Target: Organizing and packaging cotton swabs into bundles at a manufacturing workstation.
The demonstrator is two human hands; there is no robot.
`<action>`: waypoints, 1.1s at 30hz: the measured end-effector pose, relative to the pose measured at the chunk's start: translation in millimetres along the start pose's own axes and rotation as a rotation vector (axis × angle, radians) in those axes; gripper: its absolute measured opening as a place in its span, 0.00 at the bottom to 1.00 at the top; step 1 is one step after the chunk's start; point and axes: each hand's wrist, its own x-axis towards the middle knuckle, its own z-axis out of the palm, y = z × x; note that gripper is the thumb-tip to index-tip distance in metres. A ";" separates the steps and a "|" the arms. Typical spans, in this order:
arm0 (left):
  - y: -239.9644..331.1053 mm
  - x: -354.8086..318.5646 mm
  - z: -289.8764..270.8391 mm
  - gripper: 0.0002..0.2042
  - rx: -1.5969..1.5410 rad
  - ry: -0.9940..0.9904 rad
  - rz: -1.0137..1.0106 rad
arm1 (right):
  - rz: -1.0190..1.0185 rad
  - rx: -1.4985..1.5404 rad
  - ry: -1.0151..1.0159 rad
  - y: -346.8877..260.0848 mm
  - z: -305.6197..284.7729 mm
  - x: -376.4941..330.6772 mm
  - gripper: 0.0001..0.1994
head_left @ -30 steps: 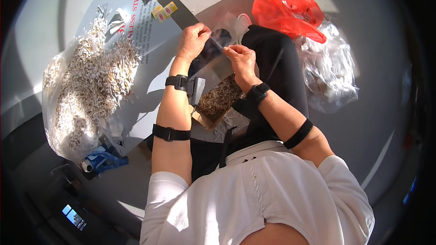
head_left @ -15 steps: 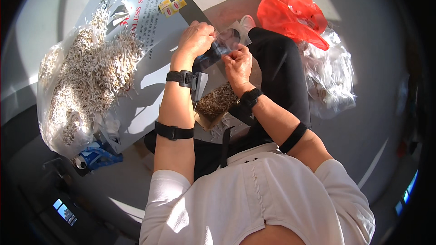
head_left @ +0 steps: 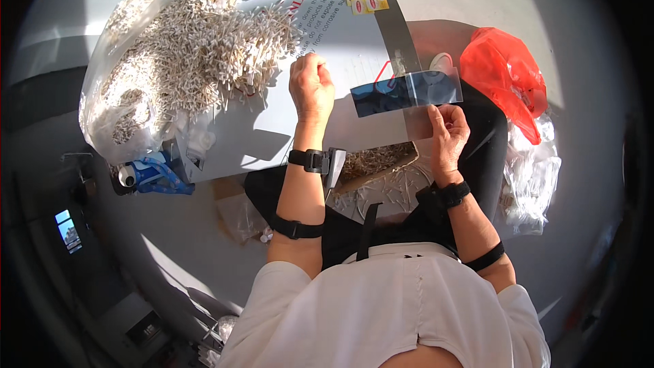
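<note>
My right hand [head_left: 449, 138] pinches the lower edge of a flat, clear plastic bag [head_left: 407, 94] that looks dark blue across much of its length. The bag is spread out sideways over the table's right edge. My left hand [head_left: 311, 88] is closed over the table, apart from the bag, with its fingers curled; what they hold, if anything, is hidden. Just left of it lies a big heap of thin white sticks that look like cotton swabs [head_left: 211, 41], spilling from a large clear bag [head_left: 92, 105].
Small yellow packets [head_left: 368, 4] lie near the far edge of the grey table [head_left: 320, 126]. Below it, a cardboard box [head_left: 381, 174] holds more sticks. A red plastic bag [head_left: 501, 75] and clear plastic bags [head_left: 535, 184] are at right. A blue bottle [head_left: 146, 176] is at left.
My hands were close together at the clear plastic bag; now the left has let go and moved left toward the heap. The right still holds the bag, now spread flatter. The view has shifted.
</note>
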 end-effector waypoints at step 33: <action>-153.5 52.5 -75.3 0.46 0.658 -0.261 0.052 | -0.905 -0.439 -0.714 -43.7 235.6 63.2 0.07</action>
